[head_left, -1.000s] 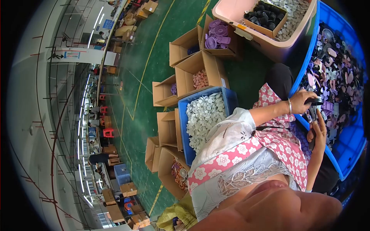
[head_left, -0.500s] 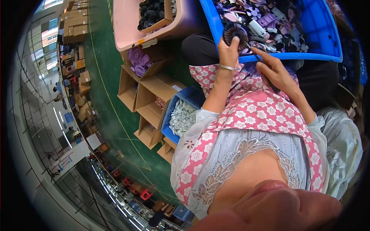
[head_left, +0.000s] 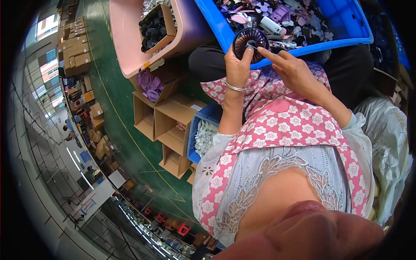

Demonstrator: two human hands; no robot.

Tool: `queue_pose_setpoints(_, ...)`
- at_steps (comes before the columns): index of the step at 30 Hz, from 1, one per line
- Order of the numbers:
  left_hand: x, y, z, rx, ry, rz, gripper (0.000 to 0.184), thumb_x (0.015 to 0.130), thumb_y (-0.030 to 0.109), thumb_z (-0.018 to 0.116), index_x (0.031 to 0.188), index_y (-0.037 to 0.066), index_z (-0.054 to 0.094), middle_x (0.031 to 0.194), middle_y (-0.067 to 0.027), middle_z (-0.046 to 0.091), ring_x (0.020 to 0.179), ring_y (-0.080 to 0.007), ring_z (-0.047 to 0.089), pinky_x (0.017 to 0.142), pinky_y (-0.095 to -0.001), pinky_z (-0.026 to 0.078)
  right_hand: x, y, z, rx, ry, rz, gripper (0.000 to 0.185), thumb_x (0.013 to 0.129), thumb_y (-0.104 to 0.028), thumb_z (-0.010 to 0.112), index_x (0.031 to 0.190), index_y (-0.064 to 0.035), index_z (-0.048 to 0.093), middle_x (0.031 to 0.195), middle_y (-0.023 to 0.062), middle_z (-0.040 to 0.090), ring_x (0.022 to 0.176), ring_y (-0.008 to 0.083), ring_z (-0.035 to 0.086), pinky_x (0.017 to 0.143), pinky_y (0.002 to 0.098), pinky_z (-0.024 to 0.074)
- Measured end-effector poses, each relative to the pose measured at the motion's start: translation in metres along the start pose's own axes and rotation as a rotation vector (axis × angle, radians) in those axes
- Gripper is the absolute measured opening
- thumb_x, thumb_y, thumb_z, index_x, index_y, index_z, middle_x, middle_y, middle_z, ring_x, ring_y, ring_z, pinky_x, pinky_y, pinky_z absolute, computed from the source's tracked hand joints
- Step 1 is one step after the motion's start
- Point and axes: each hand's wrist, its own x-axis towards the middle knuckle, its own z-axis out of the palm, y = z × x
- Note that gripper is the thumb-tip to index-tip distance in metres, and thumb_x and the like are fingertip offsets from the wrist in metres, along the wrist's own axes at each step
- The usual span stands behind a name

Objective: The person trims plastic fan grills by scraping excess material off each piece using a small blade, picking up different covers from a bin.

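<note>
My left hand (head_left: 239, 65) is closed on the rim of a black round fan grille (head_left: 242, 38), thumb near its middle. A small pale piece shows at the grille's hub. My right hand (head_left: 297, 73) reaches in from the right, index finger stretched to the grille's centre and the other fingers curled. What those fingers hold, if anything, is hidden. Just beyond both hands stands a blue bin (head_left: 362, 40) with loose plastic parts (head_left: 271, 25) in purple, white, black and pink.
At the upper left stands a pink tub (head_left: 123, 56), with a carton of black parts (head_left: 154, 32) inside. Below are purple grilles (head_left: 149, 84), open cardboard boxes (head_left: 171, 123) and a blue crate (head_left: 190, 141) of whitish pieces. Clear plastic sheeting (head_left: 385, 138) lies at the right.
The view has shifted, and the grille now faces the camera more fully. My right index finger has moved onto its centre. A dark slim item seen earlier at my right hand is now out of sight.
</note>
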Motion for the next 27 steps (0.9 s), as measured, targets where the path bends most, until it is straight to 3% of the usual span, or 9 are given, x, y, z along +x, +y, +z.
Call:
queue_pose_setpoints(2,0.0006,0.0006,0.0011,0.033,-0.019,0.02,0.023,0.087,-0.001,0.049,0.11,-0.005,0.051,0.101,-0.0147,0.061,0.089,-0.0214,0.063,0.078,-0.0317,0.054,-0.0002,0.0004,0.0013,-0.027,0.016,0.007,0.058,0.083,0.002,0.053,0.135,-0.0205,0.039,0.078,0.0126,0.048,0.065,0.0277,0.051,0.057,0.0367,0.0433)
queue_pose_setpoints(4,-0.0005,0.0028,0.0036,0.024,0.012,0.013,0.024,0.084,-0.002,0.05,0.108,-0.005,0.053,0.098,-0.0072,0.06,0.084,-0.0111,0.059,0.075,-0.0247,0.051,-0.0012,0.0007,0.0021,-0.01,0.037,-0.015,0.059,0.083,0.002,0.053,0.135,-0.0204,0.039,0.079,0.0134,0.049,0.064,0.0289,0.052,0.057,0.0375,0.044)
queue_pose_setpoints(12,-0.0034,0.0032,0.0033,0.06,0.019,0.006,0.027,0.084,-0.002,0.05,0.11,-0.005,0.053,0.099,-0.0071,0.06,0.085,-0.0112,0.058,0.077,-0.0257,0.051,-0.0021,0.0015,0.0029,0.007,0.027,-0.007,0.058,0.083,0.004,0.053,0.135,-0.0188,0.04,0.08,0.0143,0.05,0.065,0.03,0.053,0.057,0.0382,0.0446)
queue_pose_setpoints(15,-0.0051,0.0015,0.002,0.299,0.026,0.109,0.028,0.083,-0.001,0.053,0.11,-0.005,0.053,0.099,-0.0071,0.061,0.085,-0.0122,0.059,0.076,-0.0261,0.049,-0.0024,0.0005,0.0027,-0.037,0.009,-0.006,0.058,0.082,0.004,0.053,0.135,-0.0176,0.039,0.079,0.0156,0.05,0.064,0.0312,0.054,0.056,0.039,0.0448)
queue_pose_setpoints(22,-0.0053,0.0039,0.007,0.02,0.057,-0.013,0.027,0.082,-0.002,0.053,0.108,-0.006,0.054,0.097,-0.0071,0.06,0.085,-0.0118,0.058,0.078,-0.0261,0.049,-0.0044,-0.0058,-0.0005,-0.081,-0.028,0.03,0.061,0.081,0.003,0.053,0.135,-0.0169,0.037,0.082,0.0177,0.053,0.067,0.0342,0.057,0.057,0.0415,0.046)
queue_pose_setpoints(27,-0.0032,0.0035,0.0054,0.189,0.058,0.053,0.026,0.082,-0.002,0.052,0.108,-0.006,0.055,0.097,-0.0071,0.061,0.085,-0.0119,0.058,0.08,-0.0261,0.048,-0.0042,-0.0063,-0.0015,-0.073,-0.039,0.06,0.064,0.078,0.004,0.053,0.136,-0.0174,0.036,0.084,0.0188,0.054,0.07,0.0352,0.058,0.06,0.0426,0.0471)
